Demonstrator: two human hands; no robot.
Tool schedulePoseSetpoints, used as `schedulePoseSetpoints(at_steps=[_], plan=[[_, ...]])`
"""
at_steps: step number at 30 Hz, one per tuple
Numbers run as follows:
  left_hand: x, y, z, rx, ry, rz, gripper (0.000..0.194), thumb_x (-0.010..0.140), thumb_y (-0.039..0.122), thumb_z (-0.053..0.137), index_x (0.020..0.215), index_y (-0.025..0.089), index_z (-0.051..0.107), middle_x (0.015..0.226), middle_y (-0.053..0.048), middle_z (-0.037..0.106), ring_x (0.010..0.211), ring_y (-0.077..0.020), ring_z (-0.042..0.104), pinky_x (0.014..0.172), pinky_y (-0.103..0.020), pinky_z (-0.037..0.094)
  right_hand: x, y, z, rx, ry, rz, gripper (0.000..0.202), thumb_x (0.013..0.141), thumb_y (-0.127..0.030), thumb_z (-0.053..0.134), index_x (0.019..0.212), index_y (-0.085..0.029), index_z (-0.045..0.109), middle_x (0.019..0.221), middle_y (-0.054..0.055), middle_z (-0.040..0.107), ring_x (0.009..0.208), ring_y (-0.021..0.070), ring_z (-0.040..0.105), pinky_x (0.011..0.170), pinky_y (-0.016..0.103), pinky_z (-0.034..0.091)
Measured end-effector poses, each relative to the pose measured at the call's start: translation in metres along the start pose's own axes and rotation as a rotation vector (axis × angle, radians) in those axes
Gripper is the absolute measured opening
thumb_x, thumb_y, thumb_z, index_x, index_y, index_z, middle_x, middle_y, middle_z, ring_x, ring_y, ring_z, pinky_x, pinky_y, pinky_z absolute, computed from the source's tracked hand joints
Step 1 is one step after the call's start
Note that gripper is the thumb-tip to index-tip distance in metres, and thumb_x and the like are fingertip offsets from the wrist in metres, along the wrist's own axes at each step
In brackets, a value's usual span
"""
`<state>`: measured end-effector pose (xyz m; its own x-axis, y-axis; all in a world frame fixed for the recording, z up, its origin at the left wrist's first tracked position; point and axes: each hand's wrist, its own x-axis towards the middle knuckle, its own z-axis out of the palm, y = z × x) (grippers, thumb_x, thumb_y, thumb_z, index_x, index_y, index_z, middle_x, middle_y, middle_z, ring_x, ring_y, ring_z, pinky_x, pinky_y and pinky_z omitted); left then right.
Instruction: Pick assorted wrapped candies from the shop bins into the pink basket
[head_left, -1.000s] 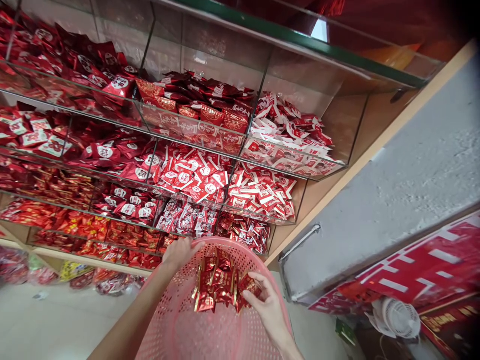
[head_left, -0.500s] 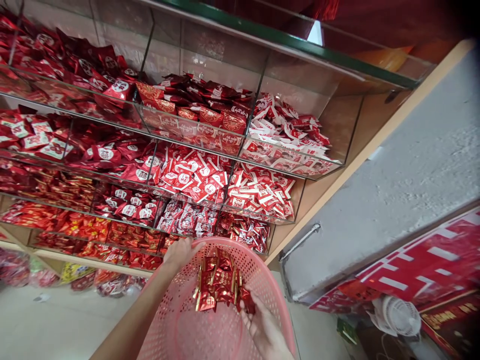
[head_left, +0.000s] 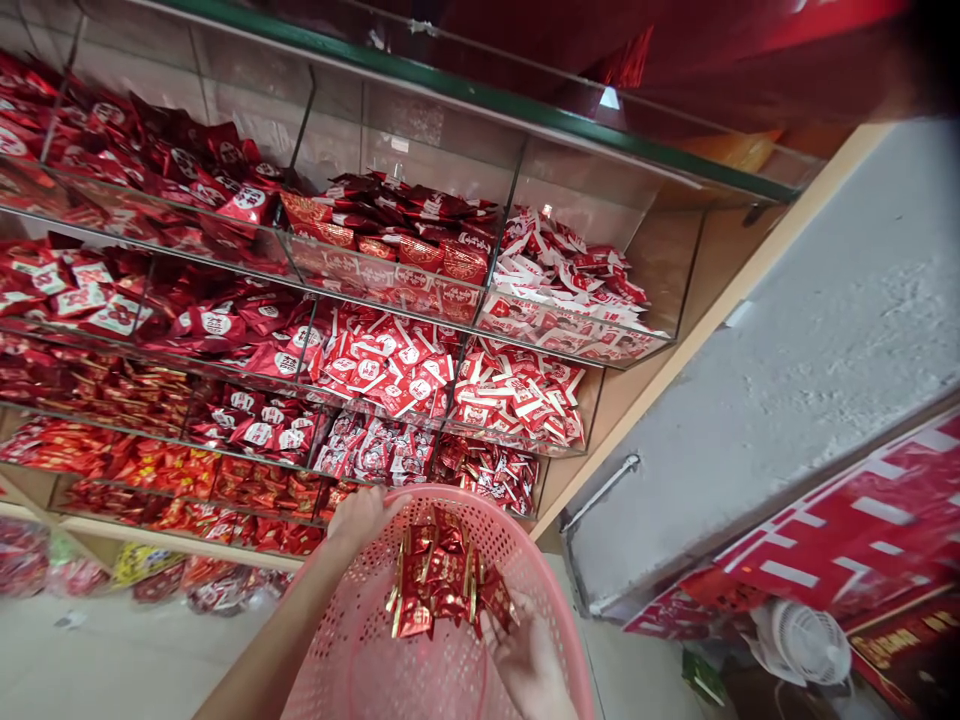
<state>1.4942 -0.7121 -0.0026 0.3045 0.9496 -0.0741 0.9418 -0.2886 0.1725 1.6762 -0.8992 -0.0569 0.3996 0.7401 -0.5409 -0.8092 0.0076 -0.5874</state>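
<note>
A pink perforated plastic basket (head_left: 551,600) stands in front of me. My left hand (head_left: 358,520) is closed round its far left rim. Inside it lies a cluster of shiny red and gold wrapped packets (head_left: 435,580), near the far wall. Reaching into the right side of the basket, my right hand (head_left: 525,645) has its palm turned up and its fingers loosely apart. Its fingertips lie against the rightmost red packet (head_left: 495,595), without a visible grip on it.
Clear-fronted shelf bins (head_left: 390,280) full of red packets rise beyond the basket. Bagged goods (head_left: 225,585) lie under the shelf on the floor. To the right are a grey wall (head_left: 810,360), a white fan (head_left: 806,640) and a red printed banner (head_left: 847,530).
The view has tilted slightly, so the shelves sit a little lower. My right hand's fingers have loosened beside the packets. My left hand stays on the rim.
</note>
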Motion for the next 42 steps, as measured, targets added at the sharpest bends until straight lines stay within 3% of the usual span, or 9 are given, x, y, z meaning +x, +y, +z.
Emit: schedulePoseSetpoints(at_steps=[3,9,14,19,31,42], plan=[[0.000,-0.001,0.001,-0.016,-0.001,0.008,0.063,0.077,0.061,0.024,0.096,0.011,0.059,0.092,-0.017,0.062,0.090,-0.0279,0.058,0.077,-0.034,0.042,0.001,0.003,-0.003,-0.046,-0.010,-0.023,0.011,0.057,-0.024,0.061,0.068,-0.026,0.059,0.074,-0.003,0.066,0.072,0.0137,0.060,0.073,0.030,0.047],[0.001,-0.002,0.002,-0.012,0.007,0.008,0.064,0.077,0.061,0.024,0.096,0.012,0.059,0.091,-0.017,0.062,0.090,-0.0284,0.058,0.076,-0.035,0.042,0.005,0.011,-0.018,-0.217,0.083,0.085,0.015,0.061,-0.040,0.061,0.072,-0.030,0.062,0.089,-0.003,0.066,0.081,0.0148,0.060,0.053,0.023,0.045],[0.001,-0.001,0.001,-0.027,-0.003,-0.005,0.064,0.076,0.062,0.026,0.097,0.012,0.059,0.093,-0.017,0.062,0.092,-0.0278,0.057,0.079,-0.035,0.041,0.007,0.018,-0.028,-0.221,0.044,-0.061,0.018,0.055,-0.037,0.068,0.068,-0.027,0.062,0.077,0.001,0.067,0.068,0.0173,0.061,0.054,0.028,0.047],[0.002,0.000,0.001,-0.036,-0.028,-0.031,0.064,0.076,0.063,0.026,0.096,0.012,0.060,0.095,-0.018,0.062,0.094,-0.0277,0.057,0.081,-0.034,0.040,0.011,0.018,-0.034,-0.283,-0.024,-0.151,0.019,0.054,-0.041,0.065,0.069,-0.031,0.061,0.071,0.000,0.066,0.067,0.0227,0.061,0.051,0.034,0.047],[0.002,-0.002,0.003,-0.027,0.000,-0.001,0.066,0.076,0.063,0.023,0.096,0.012,0.060,0.092,-0.018,0.063,0.091,-0.0269,0.058,0.079,-0.035,0.041,0.030,0.021,-0.006,-0.236,-0.014,-0.173,0.027,0.064,-0.052,0.047,0.077,-0.032,0.059,0.073,0.001,0.064,0.074,0.0209,0.059,0.056,0.035,0.045],[0.002,-0.001,0.004,-0.023,-0.018,-0.015,0.067,0.077,0.062,0.022,0.099,0.011,0.059,0.095,-0.018,0.062,0.093,-0.0276,0.057,0.080,-0.035,0.041,0.028,0.029,-0.006,-0.108,0.049,-0.267,0.016,0.063,-0.043,0.049,0.067,-0.028,0.055,0.074,-0.001,0.064,0.081,0.0195,0.059,0.064,0.034,0.047]])
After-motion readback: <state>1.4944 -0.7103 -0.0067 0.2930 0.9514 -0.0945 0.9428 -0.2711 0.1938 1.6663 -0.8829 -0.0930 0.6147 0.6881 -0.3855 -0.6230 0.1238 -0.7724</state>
